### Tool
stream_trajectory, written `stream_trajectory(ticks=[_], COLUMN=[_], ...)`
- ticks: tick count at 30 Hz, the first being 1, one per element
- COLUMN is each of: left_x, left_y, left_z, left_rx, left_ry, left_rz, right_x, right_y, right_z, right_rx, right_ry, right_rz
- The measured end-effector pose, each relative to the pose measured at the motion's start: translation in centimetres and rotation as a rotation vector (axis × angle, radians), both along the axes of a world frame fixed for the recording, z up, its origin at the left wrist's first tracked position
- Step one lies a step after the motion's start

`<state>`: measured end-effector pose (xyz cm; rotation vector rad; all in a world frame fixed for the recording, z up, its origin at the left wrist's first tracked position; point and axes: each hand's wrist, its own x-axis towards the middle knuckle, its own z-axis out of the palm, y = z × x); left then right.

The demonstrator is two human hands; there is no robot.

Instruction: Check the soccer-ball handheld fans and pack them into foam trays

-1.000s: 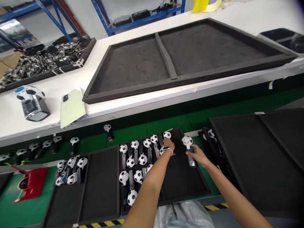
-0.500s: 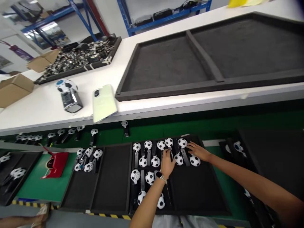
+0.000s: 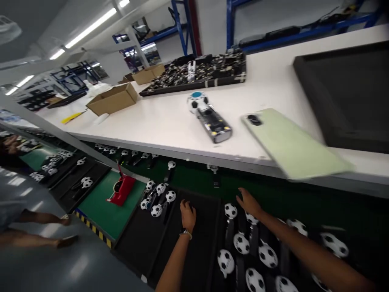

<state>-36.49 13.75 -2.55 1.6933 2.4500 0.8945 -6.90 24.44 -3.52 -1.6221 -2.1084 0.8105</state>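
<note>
My left hand (image 3: 187, 215), with a bracelet at the wrist, rests on the bare black foam of a tray (image 3: 194, 227). Its curled fingers hide whatever may lie beneath them. My right hand (image 3: 249, 201) hovers with fingers spread, holding nothing, just right of a football-patterned handheld fan (image 3: 230, 211). Several more of these fans (image 3: 241, 243) lie in rows on the tray to the lower right, blurred by motion. A smaller group of fans (image 3: 156, 210) sits in the neighbouring section, left of my left hand.
Above the hands runs a white workbench (image 3: 158, 125) carrying a pale green phone (image 3: 291, 144), a boxed football device (image 3: 212, 123), a parts tray (image 3: 194, 77) and a cardboard box (image 3: 112, 99). A red object (image 3: 121, 190) stands on a green mat. A person's legs (image 3: 33, 227) show at lower left.
The whole view has swung and tilted, bringing the far left of the room in. My left hand has moved left of the fan rows, and my right hand has lifted off them.
</note>
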Motion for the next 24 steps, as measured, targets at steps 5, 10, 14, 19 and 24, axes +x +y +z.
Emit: stream_trajectory(ticks=[5, 10, 14, 19, 24], left_x=[-8.0, -13.4, -17.0, -16.7, -8.1], left_y=[7.3, 13.4, 16.6, 18.1, 13.3], left_z=[-0.3, 0.1, 1.7, 4.4, 7.1], left_rx=[-0.002, -0.035, -0.045, -0.002, -0.045], left_ry=[0.061, 0.000, -0.214, -0.622, -1.075], left_rz=[0.050, 0.127, 0.177, 0.136, -0.148], right_x=[-14.1, -16.6, -13.8, -7.6, -3.2], right_y=[5.0, 6.8, 6.4, 0.4, -7.9], right_z=[-0.5, -3.2, -2.5, 1.5, 7.3], right_rx=[-0.261, -0.247, -0.244, -0.448, -0.647], right_ry=[-0.037, 0.058, 0.274, 0.979, 1.229], right_rz=[-0.297, -0.391, -0.304, -0.154, -0.136])
